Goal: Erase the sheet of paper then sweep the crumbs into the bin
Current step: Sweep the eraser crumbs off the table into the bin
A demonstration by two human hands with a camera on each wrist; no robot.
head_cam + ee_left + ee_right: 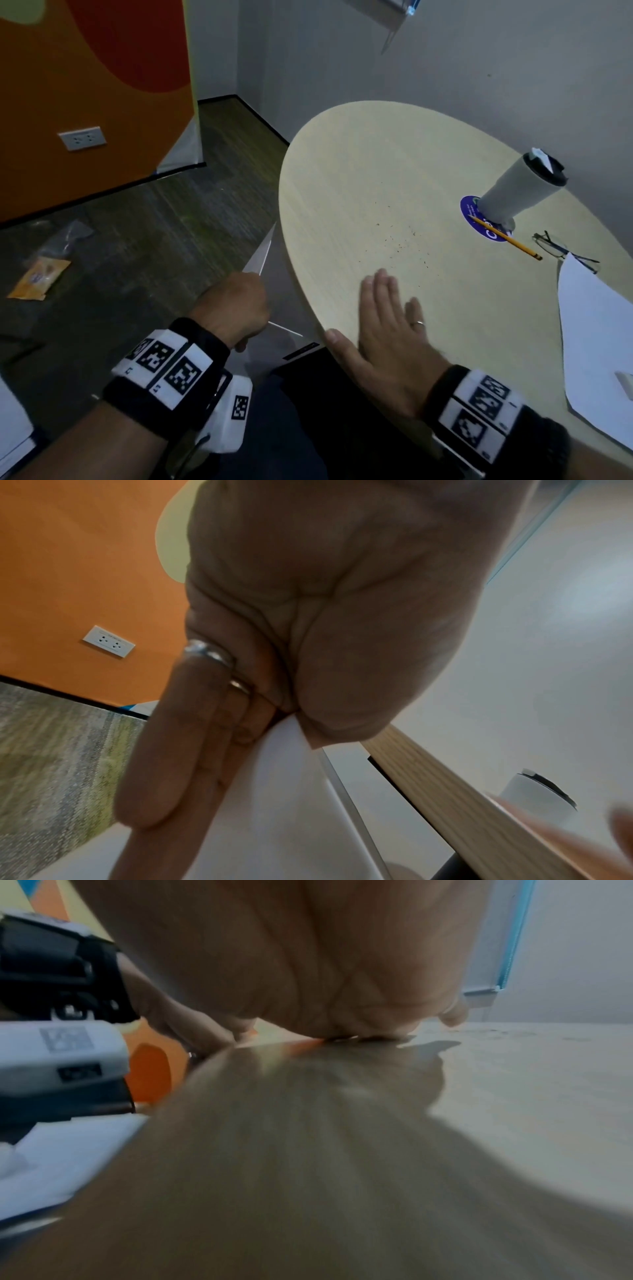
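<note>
While the right hand [383, 329] lies flat, fingers straight, on the round table [359, 164] short of the eraser crumbs [400, 240], the left hand [236, 308] grips what appears to be a translucent bin [262, 255] below the edge. Sweeping is underway; next, draw the crumbs over the rim.

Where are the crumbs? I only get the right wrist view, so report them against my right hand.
Observer: Head view: crumbs lie scattered on the table, beyond the fingertips of the right hand.
Operator: Now the left hand.
Observer: The left hand pinches a thin white wall, apparently the bin, just below the table edge.
Operator: Locate the paper.
Observer: The sheet of paper lies at the table's right, away from both hands.
</note>
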